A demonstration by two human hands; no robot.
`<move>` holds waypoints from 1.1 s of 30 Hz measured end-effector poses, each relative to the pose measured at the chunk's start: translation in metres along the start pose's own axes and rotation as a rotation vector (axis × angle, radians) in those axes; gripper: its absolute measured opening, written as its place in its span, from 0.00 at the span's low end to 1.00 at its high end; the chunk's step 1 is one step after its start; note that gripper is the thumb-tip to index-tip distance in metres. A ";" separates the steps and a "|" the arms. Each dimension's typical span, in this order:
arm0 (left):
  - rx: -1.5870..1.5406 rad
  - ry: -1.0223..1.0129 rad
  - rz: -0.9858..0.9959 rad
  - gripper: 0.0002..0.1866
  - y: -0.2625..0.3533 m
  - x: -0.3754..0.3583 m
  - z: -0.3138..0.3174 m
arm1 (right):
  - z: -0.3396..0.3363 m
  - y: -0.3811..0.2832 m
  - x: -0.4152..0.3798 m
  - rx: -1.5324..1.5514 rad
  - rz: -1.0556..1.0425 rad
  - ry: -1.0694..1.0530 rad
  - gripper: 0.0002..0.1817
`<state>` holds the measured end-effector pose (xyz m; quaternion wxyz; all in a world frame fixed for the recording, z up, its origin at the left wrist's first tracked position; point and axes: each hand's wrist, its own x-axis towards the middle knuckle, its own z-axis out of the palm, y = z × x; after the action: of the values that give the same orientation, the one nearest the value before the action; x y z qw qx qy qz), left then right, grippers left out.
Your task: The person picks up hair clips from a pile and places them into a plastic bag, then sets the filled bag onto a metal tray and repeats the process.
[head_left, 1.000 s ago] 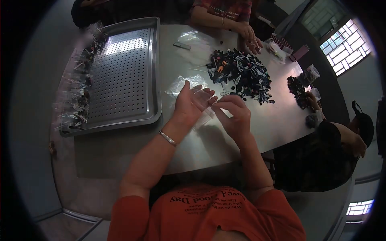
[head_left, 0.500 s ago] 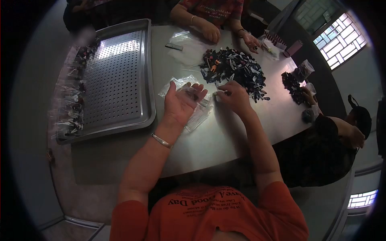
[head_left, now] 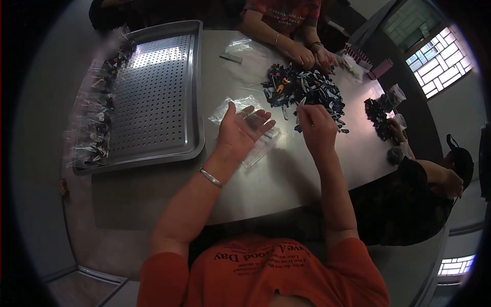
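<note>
My left hand (head_left: 238, 133) is palm up, thumb stretched away from the fingers. A small clear plastic bag (head_left: 252, 121) rests across those fingers, and its contents are hard to make out. My right hand (head_left: 319, 128) is pinched at the near edge of a pile of small dark and white pieces (head_left: 317, 94). A slim pale piece (head_left: 302, 104) shows at its fingertips. Orange figure-like pieces (head_left: 281, 87) lie on the pile's left side. More flat clear bags (head_left: 261, 148) lie on the metal table under and beside my left hand.
A large perforated metal tray (head_left: 196, 102) stands at left, with filled clear bags (head_left: 97, 128) along its far side. Across the table, another person's hands (head_left: 309, 59) work at the pile. Another person's hand (head_left: 396, 132) at right is near a smaller dark pile (head_left: 376, 117). A dark bar (head_left: 231, 58) lies at the back.
My right hand has moved from beside the left hand's bag to the pile's near edge. The opposite person's hands have come together at the pile. The view has shifted slightly.
</note>
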<state>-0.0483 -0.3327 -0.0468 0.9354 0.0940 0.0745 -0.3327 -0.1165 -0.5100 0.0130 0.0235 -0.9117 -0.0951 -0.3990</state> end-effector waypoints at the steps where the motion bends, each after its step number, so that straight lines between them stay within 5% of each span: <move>1: 0.003 0.004 -0.005 0.29 0.000 0.001 0.000 | -0.009 -0.009 -0.001 0.224 0.201 0.063 0.03; 3: 0.008 0.007 -0.017 0.30 -0.002 0.001 -0.001 | -0.026 -0.024 -0.005 0.497 0.442 0.114 0.03; 8: 0.051 -0.014 -0.036 0.32 -0.004 -0.006 0.006 | -0.042 -0.058 -0.007 0.531 0.092 -0.043 0.07; 17: 0.068 -0.070 -0.082 0.35 -0.004 -0.010 0.012 | -0.013 -0.074 -0.005 0.192 -0.127 -0.238 0.06; 22: 0.038 -0.052 -0.053 0.34 0.002 -0.010 0.009 | -0.014 -0.065 -0.005 0.402 -0.064 -0.042 0.10; 25: -0.049 0.020 -0.021 0.34 0.002 -0.012 0.015 | -0.023 -0.039 -0.014 0.518 0.279 0.012 0.06; 28: -0.097 0.031 -0.021 0.34 0.003 -0.011 0.013 | -0.017 0.014 -0.036 0.439 0.481 -0.066 0.06; 33: -0.026 0.042 -0.014 0.33 -0.002 -0.013 0.017 | -0.005 0.041 -0.064 0.263 0.490 -0.256 0.10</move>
<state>-0.0586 -0.3303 -0.0284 0.9323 0.0883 0.0993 -0.3363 -0.1546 -0.5607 -0.0296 0.2248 -0.9394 0.0748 -0.2478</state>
